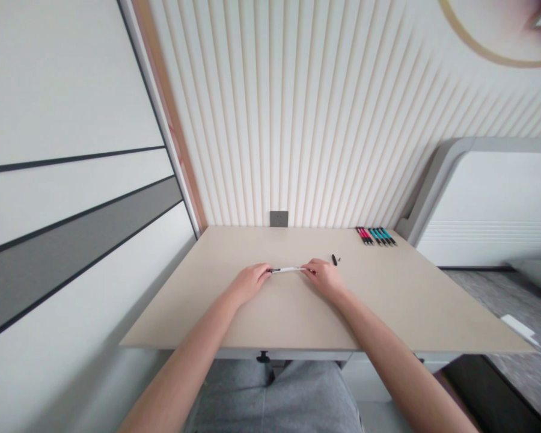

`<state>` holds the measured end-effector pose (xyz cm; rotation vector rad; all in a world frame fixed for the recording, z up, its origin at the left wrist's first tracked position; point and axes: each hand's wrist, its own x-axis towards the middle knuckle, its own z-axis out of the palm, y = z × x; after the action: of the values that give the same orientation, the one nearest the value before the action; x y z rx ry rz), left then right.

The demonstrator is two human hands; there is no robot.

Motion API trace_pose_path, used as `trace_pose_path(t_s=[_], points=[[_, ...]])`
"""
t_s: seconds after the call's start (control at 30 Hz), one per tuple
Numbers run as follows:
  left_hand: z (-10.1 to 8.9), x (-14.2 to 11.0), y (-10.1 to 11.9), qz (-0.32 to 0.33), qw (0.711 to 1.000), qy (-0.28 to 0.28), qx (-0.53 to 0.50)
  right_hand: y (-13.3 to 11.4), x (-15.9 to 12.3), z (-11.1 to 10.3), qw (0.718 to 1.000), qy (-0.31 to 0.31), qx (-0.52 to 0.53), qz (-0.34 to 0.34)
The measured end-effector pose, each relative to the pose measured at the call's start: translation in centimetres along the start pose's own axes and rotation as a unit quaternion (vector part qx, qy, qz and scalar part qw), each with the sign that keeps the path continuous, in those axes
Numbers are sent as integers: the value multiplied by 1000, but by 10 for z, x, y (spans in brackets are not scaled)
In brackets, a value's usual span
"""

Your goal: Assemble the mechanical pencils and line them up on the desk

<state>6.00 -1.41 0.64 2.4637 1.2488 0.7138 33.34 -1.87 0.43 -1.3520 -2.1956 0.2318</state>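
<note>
A slim white pen is stretched level between my two hands, just above the middle of the desk. My left hand is closed on its dark left end. At its thin right end, the fingertips of my right hand pinch it; my fingers hide both tips. Close beyond my right hand lie a short black pen piece and a tiny dark part, too small to make out.
The beige desk stands against a ribbed wall with a grey socket. At the back right lie several red pens and several teal pens in a row. A white cabinet borders the desk's left side.
</note>
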Motion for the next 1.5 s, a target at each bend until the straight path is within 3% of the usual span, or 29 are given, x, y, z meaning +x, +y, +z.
trace_pose_path(t_s=[0.23, 0.73, 1.07, 1.27, 1.5], points=[[0, 1, 2, 34, 999, -9, 2, -11, -1, 0, 1000, -6, 8, -28], [0, 1, 3, -3, 1000, -7, 8, -1, 2, 7, 998, 44, 39, 30], [-1, 1, -3, -50, 996, 64, -43, 9, 4, -2, 973, 143, 125, 134], [-1, 1, -3, -47, 997, 62, -31, 11, 5, -4, 951, 193, 175, 169], [1, 2, -5, -32, 997, 66, 13, 14, 6, -1, 958, 184, 182, 123]])
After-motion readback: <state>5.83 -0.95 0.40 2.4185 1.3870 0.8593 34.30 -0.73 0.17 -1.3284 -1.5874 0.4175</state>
